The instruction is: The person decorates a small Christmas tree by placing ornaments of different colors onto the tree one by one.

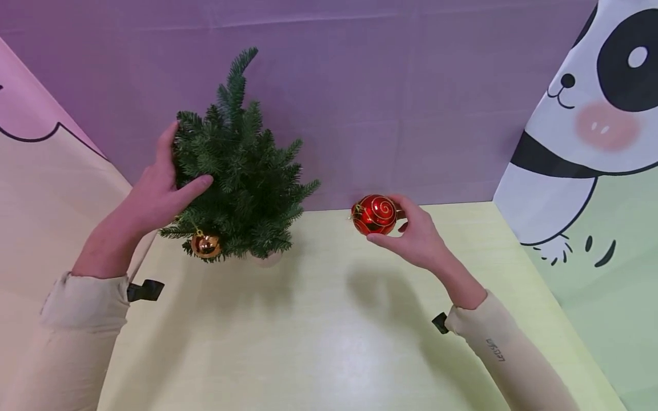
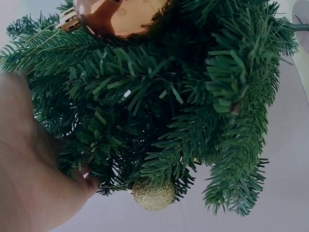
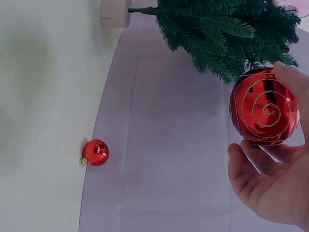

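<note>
A small green artificial Christmas tree [image 1: 241,182] stands at the back left of the table. My left hand [image 1: 159,191] grips its left side, thumb in front and fingers partly hidden among the branches. Below that hand hangs a shiny copper ball [image 1: 205,245]; the left wrist view also shows a glittery gold ball [image 2: 153,194] on the tree. Right of the tree, my right hand [image 1: 416,234] holds a large red Christmas ball [image 1: 374,214] with gold swirls between thumb and fingers, raised above the table. The right wrist view shows the ball apart from my palm [image 3: 275,193].
A smaller red ball [image 3: 95,152] lies on the table near the back edge. The tree's pale round base [image 3: 115,13] stands on the light table [image 1: 319,342]. Behind hangs a purple cloth [image 1: 411,103]; a panda-printed cloth [image 1: 576,148] is at the right.
</note>
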A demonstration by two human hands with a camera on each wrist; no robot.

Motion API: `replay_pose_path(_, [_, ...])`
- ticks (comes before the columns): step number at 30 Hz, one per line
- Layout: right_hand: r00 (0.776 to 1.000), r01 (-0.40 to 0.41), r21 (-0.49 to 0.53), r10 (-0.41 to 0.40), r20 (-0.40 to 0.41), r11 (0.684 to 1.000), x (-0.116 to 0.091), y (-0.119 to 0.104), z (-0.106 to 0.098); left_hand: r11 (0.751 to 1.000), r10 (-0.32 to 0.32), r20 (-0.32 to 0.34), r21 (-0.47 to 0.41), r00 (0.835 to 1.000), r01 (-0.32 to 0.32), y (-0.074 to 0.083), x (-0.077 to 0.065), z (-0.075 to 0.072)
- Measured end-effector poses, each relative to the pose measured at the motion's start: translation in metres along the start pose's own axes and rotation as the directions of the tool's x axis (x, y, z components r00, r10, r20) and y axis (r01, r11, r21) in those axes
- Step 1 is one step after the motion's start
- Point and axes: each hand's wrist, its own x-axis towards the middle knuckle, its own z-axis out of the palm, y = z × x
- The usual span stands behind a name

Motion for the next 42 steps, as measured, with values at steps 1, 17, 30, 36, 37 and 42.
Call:
replay_pose_path(1, [1.000,-0.001,0.002,0.001,-0.002,1.000,0.000,-0.001,0.001,1.000,0.004,-0.003,-0.003,1.000,-0.004,0.000,0.000,0.000])
replay_pose_path(17, [1.000,-0.017,0.037,0.018,-0.011,0.999,0.000,-0.026,0.007,0.979,0.144,-0.068,-0.139,0.987,-0.153,-0.003,-0.006,0.000])
replay_pose_path(30, [1.000,0.013,0.069,-0.013,-0.003,0.998,0.003,-0.036,0.014,0.916,0.261,-0.291,-0.224,0.920,-0.331,-0.005,-0.011,0.008])
replay_pose_path(36, [0.999,0.034,0.085,-0.034,-0.006,0.996,0.005,-0.042,0.019,0.903,0.278,-0.350,-0.221,0.894,-0.367,-0.005,-0.012,0.012])
replay_pose_path(37, [0.999,0.039,0.087,-0.038,-0.005,0.995,0.006,-0.043,0.020,0.904,0.275,-0.355,-0.222,0.893,-0.367,-0.005,-0.012,0.013])
replay_pose_path(42, [0.998,0.064,0.097,-0.065,0.000,0.993,0.009,-0.051,0.024,0.903,0.272,-0.365,-0.221,0.890,-0.367,-0.006,-0.012,0.015])
